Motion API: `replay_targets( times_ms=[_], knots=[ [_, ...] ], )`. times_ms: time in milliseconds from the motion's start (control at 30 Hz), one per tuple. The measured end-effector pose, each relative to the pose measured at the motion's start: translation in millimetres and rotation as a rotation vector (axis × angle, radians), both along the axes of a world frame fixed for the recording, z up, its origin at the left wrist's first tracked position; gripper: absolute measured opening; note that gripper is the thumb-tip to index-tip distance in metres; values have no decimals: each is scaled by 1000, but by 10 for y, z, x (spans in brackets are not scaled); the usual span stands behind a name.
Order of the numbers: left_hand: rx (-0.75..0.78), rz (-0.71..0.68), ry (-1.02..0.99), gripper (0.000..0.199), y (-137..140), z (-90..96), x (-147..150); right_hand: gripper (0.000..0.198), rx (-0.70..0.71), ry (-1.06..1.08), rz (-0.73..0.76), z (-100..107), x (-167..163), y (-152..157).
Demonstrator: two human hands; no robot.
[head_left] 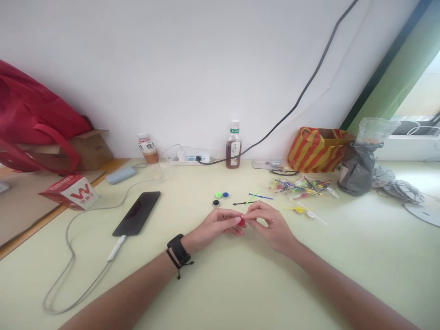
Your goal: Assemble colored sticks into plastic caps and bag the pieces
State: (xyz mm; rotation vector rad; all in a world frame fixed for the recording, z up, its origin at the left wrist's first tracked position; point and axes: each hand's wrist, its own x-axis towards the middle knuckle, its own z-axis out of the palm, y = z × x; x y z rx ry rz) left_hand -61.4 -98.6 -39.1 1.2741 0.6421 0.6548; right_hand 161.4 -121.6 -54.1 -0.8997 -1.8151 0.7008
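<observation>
A small red round plastic piece (pixel 241 222) is pinched between the thumb and fingers of my left hand (pixel 220 224). My right hand (pixel 268 223) meets it from the other side, its thumb and index fingertip closed at the top of the piece. Fingers cover much of the red piece. Just beyond my hands are a green disc (pixel 218 195), a blue disc (pixel 225 195) and a black disc (pixel 216 203). A black arrow-shaped pointer (pixel 242 203) and a blue pointer (pixel 261 196) lie beside them, with a green pointer crossing between.
Right of my hands lie a yellow piece (pixel 298 210), a white disc (pixel 310 215) and bagged coloured parts (pixel 304 187). A phone (pixel 137 213) with a cable (pixel 72 247) lies left. A dark drink bottle (pixel 233 149) and a power strip (pixel 192 158) stand by the wall.
</observation>
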Motion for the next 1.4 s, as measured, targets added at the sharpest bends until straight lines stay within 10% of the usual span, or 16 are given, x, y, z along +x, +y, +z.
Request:
replay_targets(
  times_ms=[667,1400],
  knots=[
    [-141,-50,-76,34,-4,32,-4,22,276,-119,12,26,-19,-92],
    [-29,-53,-25,29,-15,72,-11,17,-29,-93,55,115,11,-84]
  ],
)
